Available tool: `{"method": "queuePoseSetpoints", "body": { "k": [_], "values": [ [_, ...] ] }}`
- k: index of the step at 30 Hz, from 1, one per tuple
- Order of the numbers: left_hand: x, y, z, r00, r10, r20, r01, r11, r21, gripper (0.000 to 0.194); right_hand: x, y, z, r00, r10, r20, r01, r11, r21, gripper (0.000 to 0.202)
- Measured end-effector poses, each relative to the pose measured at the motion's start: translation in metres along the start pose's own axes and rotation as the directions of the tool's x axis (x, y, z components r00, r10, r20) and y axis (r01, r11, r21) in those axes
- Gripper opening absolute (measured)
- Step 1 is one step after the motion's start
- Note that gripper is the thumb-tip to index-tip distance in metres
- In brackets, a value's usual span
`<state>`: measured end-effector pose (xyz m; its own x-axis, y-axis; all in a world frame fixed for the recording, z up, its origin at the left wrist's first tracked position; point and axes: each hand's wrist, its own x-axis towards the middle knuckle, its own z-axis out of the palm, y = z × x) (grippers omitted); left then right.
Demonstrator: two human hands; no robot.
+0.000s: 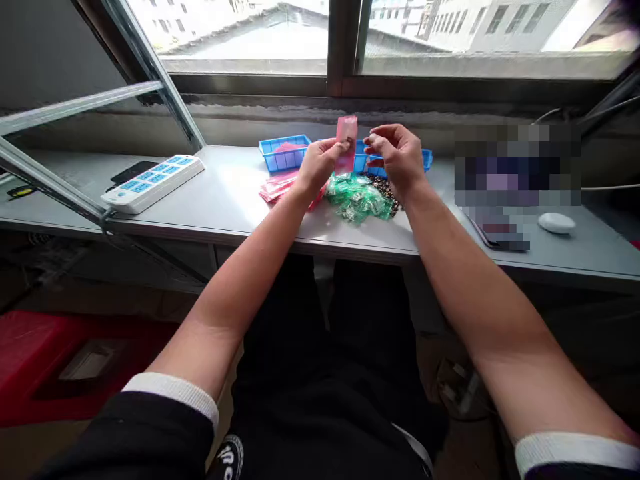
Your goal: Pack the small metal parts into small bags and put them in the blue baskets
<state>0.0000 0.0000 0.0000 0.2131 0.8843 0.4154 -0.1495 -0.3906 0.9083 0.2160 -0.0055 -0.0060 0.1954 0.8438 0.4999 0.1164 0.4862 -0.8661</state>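
My left hand [316, 165] pinches a small pink plastic bag [346, 127] upright above the table. Just to its right, my right hand [403, 157] has its fingers curled with thumb and fingertips close together; anything between them is too small to make out. Below the hands lies a heap of green plastic packets [356, 200]. Beside and behind it is a pile of small dark brown pieces [384, 185], partly hidden by my right hand. Flat pink bags [275, 188] are stacked under my left forearm.
Two blue plastic baskets, one on the left [283, 161] with pink bags inside and one on the right [427, 160], stand at the back of the white table [230, 200]. A power strip [155, 183] lies left, beside a metal frame [175, 107]. A white mouse-like object [557, 223] rests right.
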Motion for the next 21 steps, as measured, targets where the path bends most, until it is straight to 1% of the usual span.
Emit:
{"method": "queuePoseSetpoints", "body": {
  "k": [3,6,10,15,18,21],
  "values": [
    [-0.003,0.005,0.002,0.999,-0.045,0.027,0.045,0.999,-0.007,0.021,0.003,0.004,0.004,0.995,0.072,0.073,-0.073,0.997,0.004,0.053],
    [-0.002,0.006,0.002,0.996,-0.08,0.039,0.081,0.996,-0.028,0.019,0.002,0.004,0.005,0.987,0.096,0.127,-0.1,0.995,0.027,0.063],
    [0.002,0.002,-0.001,0.997,-0.072,0.03,0.074,0.996,-0.058,0.02,0.0,-0.001,0.002,0.989,0.113,0.097,-0.118,0.992,0.046,0.066],
    [0.008,-0.007,-0.007,1.0,-0.002,-0.027,0.001,0.999,-0.034,0.033,0.0,-0.003,-0.002,0.989,0.141,0.043,-0.143,0.989,0.048,0.059],
    [0.014,-0.012,-0.012,0.998,0.048,-0.032,-0.047,0.999,0.018,0.022,0.0,-0.003,-0.001,0.993,0.109,0.047,-0.109,0.994,0.015,0.049],
    [0.02,-0.016,-0.018,0.988,0.143,-0.056,-0.135,0.984,0.12,0.025,-0.001,-0.003,0.002,0.998,0.044,0.038,-0.043,0.999,-0.026,0.035]
  ]
}}
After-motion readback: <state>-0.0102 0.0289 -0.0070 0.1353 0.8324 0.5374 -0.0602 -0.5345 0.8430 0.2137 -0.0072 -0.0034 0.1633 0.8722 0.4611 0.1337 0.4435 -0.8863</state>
